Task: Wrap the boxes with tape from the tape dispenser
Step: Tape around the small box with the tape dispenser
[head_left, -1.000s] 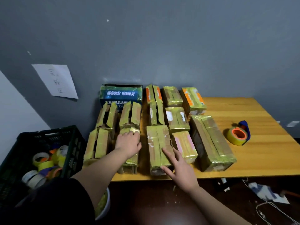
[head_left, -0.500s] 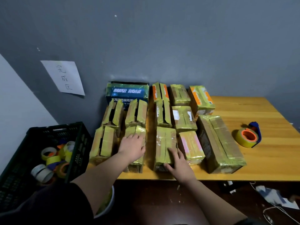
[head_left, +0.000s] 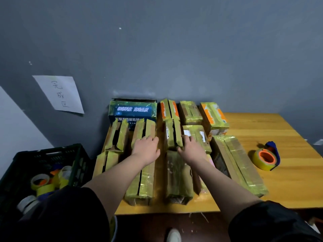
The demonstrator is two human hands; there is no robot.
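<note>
Both hands lie flat on the taped boxes: left hand (head_left: 146, 149) on one box (head_left: 144, 131), right hand (head_left: 190, 149) across two (head_left: 195, 139). Thirteen boxes crowd the table (head_left: 288, 186). One tape dispenser (head_left: 266, 158) sits well right of the right hand.

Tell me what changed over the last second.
Both hands reached farther back: the left hand from a front box to the middle-row box, the right hand from the front box's near end to the labelled box. Boxes and tape dispenser stayed put.
</note>
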